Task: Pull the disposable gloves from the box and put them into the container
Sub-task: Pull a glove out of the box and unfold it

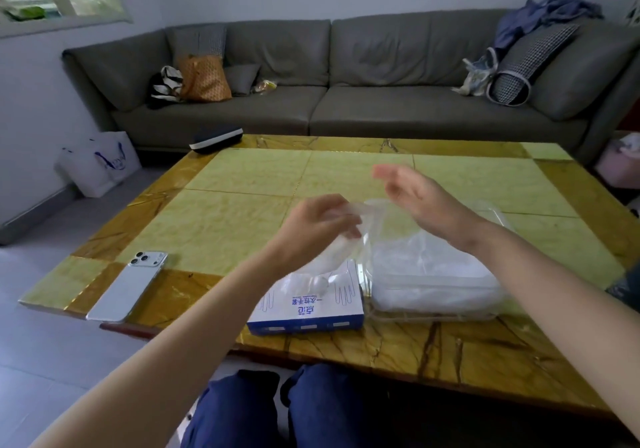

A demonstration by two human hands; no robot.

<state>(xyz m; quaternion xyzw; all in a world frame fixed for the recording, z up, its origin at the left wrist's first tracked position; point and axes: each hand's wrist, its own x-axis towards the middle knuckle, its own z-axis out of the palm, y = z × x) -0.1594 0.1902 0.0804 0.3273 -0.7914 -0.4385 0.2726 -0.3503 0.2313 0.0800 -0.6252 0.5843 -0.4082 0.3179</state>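
Worktop [214, 212]: a clear plastic container [433, 314] sits near the front edge, part-filled with gloves. The glove box [308, 309] lies just left of it. Left hand [311, 229] pinches one thin clear glove [337, 250], raised above the box, its tail seemingly not yet free. Right hand [419, 201] hovers over the container, fingers spread, holding nothing. Step: mid-pull. Next, likely: free the glove, carry it right, release.

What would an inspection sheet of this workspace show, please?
Surface: tiled table, yellow-green with a brown border.
Job's things: glove box at the near edge; clear container right of it, holding gloves; one glove drawn up from the box.
Clutter: phone face down; dark case at the far corner.
Grips: left hand pinches the glove; right hand open above the container.
Cables: nothing seen.
Surroundings: grey sofa with bags and cushions; white bag on the floor.
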